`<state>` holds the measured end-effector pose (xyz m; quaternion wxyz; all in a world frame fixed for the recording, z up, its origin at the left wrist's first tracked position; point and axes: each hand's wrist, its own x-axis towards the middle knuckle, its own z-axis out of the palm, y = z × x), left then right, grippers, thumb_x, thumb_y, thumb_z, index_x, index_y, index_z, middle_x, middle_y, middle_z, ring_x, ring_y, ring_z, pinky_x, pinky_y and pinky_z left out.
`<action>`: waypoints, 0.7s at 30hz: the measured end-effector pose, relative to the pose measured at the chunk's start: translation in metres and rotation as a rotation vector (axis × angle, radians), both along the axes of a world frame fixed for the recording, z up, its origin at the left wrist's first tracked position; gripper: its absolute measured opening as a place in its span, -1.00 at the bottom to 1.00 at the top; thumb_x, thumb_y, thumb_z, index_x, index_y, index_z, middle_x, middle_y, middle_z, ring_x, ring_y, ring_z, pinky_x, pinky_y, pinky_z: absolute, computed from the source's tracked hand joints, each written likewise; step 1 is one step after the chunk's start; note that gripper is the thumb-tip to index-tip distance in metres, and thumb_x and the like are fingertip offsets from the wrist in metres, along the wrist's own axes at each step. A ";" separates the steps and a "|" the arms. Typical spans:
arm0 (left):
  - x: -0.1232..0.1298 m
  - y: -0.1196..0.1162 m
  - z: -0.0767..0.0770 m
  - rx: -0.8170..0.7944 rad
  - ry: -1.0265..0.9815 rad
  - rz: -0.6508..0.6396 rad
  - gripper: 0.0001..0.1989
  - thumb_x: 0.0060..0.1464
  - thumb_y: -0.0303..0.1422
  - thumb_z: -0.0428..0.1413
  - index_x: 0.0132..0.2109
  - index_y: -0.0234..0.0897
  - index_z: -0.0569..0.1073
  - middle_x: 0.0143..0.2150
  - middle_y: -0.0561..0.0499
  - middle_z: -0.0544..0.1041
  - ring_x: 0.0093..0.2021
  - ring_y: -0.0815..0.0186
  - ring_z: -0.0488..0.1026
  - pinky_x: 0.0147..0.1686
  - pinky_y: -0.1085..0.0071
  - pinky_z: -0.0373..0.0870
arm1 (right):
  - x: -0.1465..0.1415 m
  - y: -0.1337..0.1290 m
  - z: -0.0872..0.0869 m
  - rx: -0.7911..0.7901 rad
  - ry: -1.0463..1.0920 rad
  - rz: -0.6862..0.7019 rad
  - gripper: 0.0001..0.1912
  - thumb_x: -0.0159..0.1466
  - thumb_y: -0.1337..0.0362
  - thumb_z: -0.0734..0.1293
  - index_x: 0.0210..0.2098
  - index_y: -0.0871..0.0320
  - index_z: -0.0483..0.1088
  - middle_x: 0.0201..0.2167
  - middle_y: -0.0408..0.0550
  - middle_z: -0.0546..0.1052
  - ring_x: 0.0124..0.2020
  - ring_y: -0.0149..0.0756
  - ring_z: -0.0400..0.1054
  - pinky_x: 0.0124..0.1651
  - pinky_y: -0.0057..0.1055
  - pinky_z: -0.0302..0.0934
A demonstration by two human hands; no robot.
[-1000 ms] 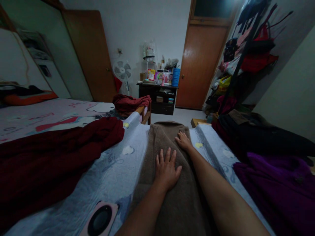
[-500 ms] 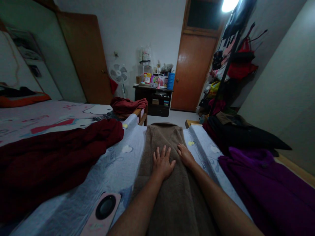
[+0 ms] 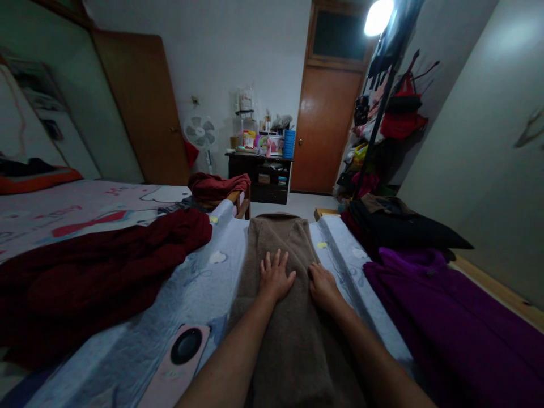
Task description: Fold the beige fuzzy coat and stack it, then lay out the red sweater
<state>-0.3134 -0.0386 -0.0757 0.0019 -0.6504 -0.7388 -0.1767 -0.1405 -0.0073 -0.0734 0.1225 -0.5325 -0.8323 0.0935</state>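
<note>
A brown garment [image 3: 284, 340] lies lengthwise on the pale blue patterned bedding [image 3: 212, 283], its collar end pointing away from me. My left hand [image 3: 276, 277] rests flat on its upper part with the fingers spread. At the garment's right edge is my right hand [image 3: 323, 286], its fingers curled together against the cloth, closed on that edge. The undersides of both hands are hidden.
Dark red cloth [image 3: 106, 272] spreads at the left, with a pink phone [image 3: 181, 354] in front of it. To the right lie folded purple clothes [image 3: 450, 317] and a black pile [image 3: 399, 224]. Beyond stand a fan [image 3: 200, 133] and a dark cabinet [image 3: 255, 175].
My right hand has moved slightly toward me along the garment's edge, and its fingers have curled in. My left hand stays flat on the cloth. The view has shifted a little.
</note>
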 end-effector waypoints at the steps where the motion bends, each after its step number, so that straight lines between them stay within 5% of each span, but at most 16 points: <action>1: 0.000 0.000 -0.001 0.005 -0.002 -0.003 -0.33 0.18 -0.05 -0.02 0.38 -0.09 0.09 0.44 -0.02 0.01 0.40 -0.07 -0.10 0.29 -0.04 -0.05 | -0.002 -0.009 0.003 0.011 -0.001 0.002 -0.40 0.22 0.37 0.16 0.27 0.23 0.21 0.34 0.12 0.16 0.38 -0.09 -0.06 0.36 -0.10 -0.12; 9: -0.002 0.003 -0.006 0.009 0.005 -0.007 -0.33 0.19 -0.05 -0.03 0.38 -0.09 0.08 0.45 -0.01 0.01 0.41 -0.06 -0.12 0.30 -0.03 -0.06 | -0.014 -0.086 0.016 -0.105 0.053 0.147 -0.35 0.25 0.21 0.22 0.31 0.27 0.17 0.38 0.09 0.05 0.41 -0.08 -0.17 0.40 -0.14 -0.16; 21: -0.005 0.007 -0.010 0.016 -0.018 -0.025 -0.34 0.20 -0.06 -0.04 0.38 -0.11 0.08 0.44 0.00 0.03 0.40 -0.11 -0.12 0.29 -0.06 -0.03 | 0.001 -0.140 0.019 -0.111 0.052 0.102 -0.42 0.27 0.30 0.19 0.28 0.20 0.22 0.38 -0.03 0.08 0.40 -0.10 -0.14 0.39 -0.09 -0.11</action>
